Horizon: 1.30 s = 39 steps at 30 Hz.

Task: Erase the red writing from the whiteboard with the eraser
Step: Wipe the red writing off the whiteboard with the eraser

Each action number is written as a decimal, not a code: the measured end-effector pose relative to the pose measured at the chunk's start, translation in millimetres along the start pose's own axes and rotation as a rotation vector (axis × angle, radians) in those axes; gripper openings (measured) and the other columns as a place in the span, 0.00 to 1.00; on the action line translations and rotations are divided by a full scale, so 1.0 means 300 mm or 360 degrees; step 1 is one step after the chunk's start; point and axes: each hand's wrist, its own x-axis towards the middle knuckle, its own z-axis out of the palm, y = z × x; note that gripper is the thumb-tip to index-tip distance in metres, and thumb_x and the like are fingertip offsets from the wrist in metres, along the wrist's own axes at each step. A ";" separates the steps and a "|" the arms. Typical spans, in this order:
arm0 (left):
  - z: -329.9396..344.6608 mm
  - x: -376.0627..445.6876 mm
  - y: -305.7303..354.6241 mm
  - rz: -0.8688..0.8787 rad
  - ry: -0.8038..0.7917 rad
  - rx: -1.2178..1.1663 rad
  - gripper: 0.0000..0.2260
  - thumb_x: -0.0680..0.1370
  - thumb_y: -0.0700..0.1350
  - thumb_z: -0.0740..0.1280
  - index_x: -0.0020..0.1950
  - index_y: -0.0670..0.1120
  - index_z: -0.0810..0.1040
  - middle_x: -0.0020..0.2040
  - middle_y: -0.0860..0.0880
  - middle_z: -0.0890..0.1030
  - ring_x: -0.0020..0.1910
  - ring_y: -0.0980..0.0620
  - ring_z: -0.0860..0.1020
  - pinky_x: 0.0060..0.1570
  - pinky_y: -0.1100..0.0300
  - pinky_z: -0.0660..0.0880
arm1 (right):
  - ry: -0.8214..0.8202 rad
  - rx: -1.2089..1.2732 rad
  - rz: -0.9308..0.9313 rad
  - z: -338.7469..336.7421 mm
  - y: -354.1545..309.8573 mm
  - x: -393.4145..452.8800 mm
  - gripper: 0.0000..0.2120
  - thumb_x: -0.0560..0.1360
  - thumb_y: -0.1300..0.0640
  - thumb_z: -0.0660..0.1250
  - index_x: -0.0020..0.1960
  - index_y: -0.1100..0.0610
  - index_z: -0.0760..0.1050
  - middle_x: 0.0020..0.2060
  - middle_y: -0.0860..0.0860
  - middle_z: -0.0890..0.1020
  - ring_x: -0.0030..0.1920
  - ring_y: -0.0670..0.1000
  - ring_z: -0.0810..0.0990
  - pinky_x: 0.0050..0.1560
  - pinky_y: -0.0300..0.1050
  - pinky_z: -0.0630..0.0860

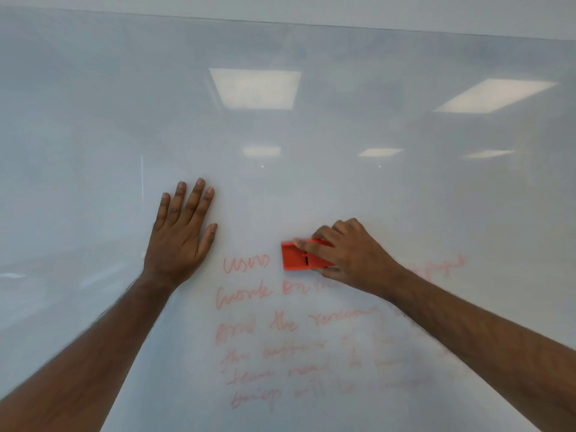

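A large glossy whiteboard (311, 182) fills the view. Several lines of red handwriting (265, 325) run across its lower middle, faint and smeared toward the right. My right hand (349, 251) grips an orange-red eraser (296, 257) and presses it flat on the board in the top line, just right of the first word. My left hand (180, 232) lies flat on the board to the left of the writing, fingers spread and pointing up, holding nothing. My right forearm covers part of the writing on the right.
The board's top edge (280, 21) runs across the upper frame, with a pale wall above it. Ceiling lights (255, 88) reflect in the glossy surface. Bare board lies above and to the left of the writing.
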 end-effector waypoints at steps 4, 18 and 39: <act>0.003 -0.005 -0.005 0.0014 0.0011 0.0000 0.30 0.88 0.55 0.53 0.90 0.49 0.52 0.91 0.50 0.52 0.90 0.44 0.49 0.88 0.41 0.47 | -0.0095 -0.0017 -0.0106 -0.015 0.035 -0.078 0.32 0.76 0.47 0.73 0.78 0.46 0.68 0.57 0.51 0.81 0.47 0.56 0.77 0.47 0.55 0.74; 0.014 -0.013 -0.004 -0.0006 0.0023 -0.0007 0.30 0.88 0.55 0.52 0.90 0.49 0.52 0.91 0.50 0.51 0.90 0.44 0.49 0.88 0.40 0.48 | 0.0100 0.0110 0.0440 -0.060 0.048 0.128 0.33 0.75 0.44 0.76 0.77 0.48 0.73 0.56 0.52 0.80 0.49 0.57 0.77 0.49 0.55 0.72; 0.012 -0.032 -0.009 0.0004 0.0015 -0.0003 0.31 0.88 0.55 0.52 0.90 0.50 0.51 0.91 0.51 0.52 0.90 0.45 0.49 0.88 0.42 0.47 | -0.0019 -0.0031 0.0366 -0.078 0.079 0.071 0.34 0.76 0.42 0.74 0.79 0.48 0.70 0.56 0.52 0.79 0.48 0.56 0.77 0.47 0.53 0.72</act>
